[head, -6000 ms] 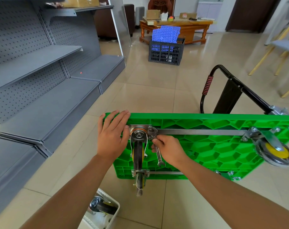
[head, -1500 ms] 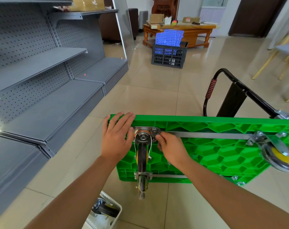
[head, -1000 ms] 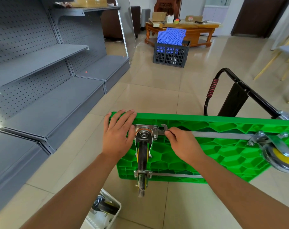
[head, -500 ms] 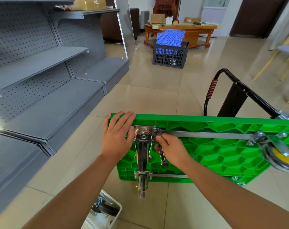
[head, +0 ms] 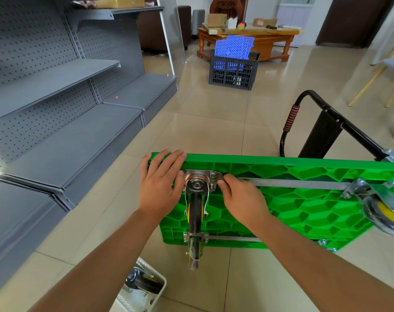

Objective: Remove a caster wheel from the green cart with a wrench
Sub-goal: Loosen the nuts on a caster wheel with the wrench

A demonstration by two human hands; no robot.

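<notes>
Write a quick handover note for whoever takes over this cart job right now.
Left hand: flat on the cart corner, steadying it.
Right hand: closed at the caster plate's right edge; the wrench is hidden, so cannot tell whether it is on a bolt.
Cart lies tipped, underside towards you. The caster plate is on the cart, bolts visible. A loose wheel sits in the white tray near your left arm.
Left: finish loosening the bolts, lift the caster off.
</notes>
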